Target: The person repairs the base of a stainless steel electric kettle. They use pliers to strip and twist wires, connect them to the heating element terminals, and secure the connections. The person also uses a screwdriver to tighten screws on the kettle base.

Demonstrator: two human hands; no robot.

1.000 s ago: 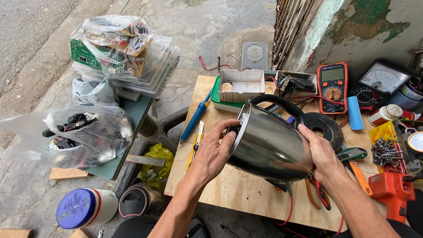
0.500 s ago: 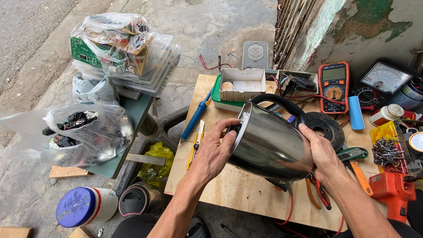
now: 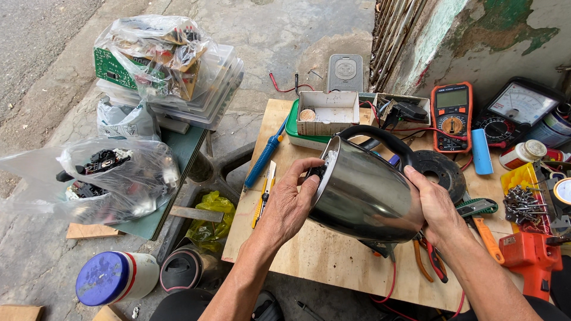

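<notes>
steel kettle (image 3: 366, 190) held tipped on its side above board (image 3: 333, 261) middle, base end turned left for access. left hand (image 3: 291, 205) fingers at base rim, right hand (image 3: 437, 208) wrapped round body, steadying. multimeter (image 3: 452, 116) at far edge.

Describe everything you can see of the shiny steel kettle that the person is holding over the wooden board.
The shiny stainless-steel electric kettle has a rounded, mirror-like body and a curved black plastic handle. It is tipped on its side above the plywood work board, one end turned left, showing dark parts there. The left hand grips that end, fingers on its rim; the right hand cups the opposite end. Its steel reflects both hands. It appears held clear of the board.
</notes>
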